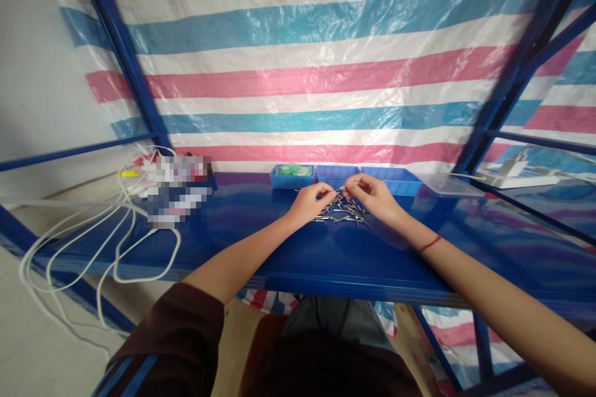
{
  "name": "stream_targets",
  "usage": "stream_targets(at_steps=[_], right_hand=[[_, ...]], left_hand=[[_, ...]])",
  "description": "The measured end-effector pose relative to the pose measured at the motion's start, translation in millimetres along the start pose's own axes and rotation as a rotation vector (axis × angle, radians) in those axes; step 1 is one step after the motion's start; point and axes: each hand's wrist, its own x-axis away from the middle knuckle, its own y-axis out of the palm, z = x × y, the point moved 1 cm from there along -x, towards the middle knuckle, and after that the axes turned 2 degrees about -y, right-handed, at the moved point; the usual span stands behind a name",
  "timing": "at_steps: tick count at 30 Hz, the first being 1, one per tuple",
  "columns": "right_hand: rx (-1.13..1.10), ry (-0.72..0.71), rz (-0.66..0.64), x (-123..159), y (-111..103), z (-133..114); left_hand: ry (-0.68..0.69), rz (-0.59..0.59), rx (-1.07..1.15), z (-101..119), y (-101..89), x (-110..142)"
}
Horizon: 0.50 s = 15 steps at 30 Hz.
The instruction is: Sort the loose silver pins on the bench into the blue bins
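Over a loose pile of thin, dark and silvery metal pins (342, 211), my two hands come close together. Thumb and fingers of my left hand (314, 200) are pinched at the pile's left side. My right hand (371, 195) pinches from the other side, fingertips almost meeting the left ones. A slim metal pin (339, 189) spans the small gap between the fingertips; its ends are hidden by the fingers, and its exact kind is too small to make out. The pile lies on the blue metal tabletop (298, 248).
Behind my hands stand a blue bin (285, 182) with green and clear plastic packets, a middle blue bin (338, 172) and a right blue bin (400, 183). White cables (121, 248) loop over the left edge. A white power strip (521, 177) lies right.
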Motion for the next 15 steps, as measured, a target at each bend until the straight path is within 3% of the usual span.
stream_targets(at_steps=[6, 15], right_hand=[[0.037, 0.052, -0.06, 0.5, -0.1, 1.4], [0.054, 0.042, -0.262, 5.5, 8.0, 0.2]], left_hand=[[-0.044, 0.079, 0.065, -3.1, -2.1, -2.7], [0.002, 0.04, 0.189, 1.6, 0.8, -2.4]])
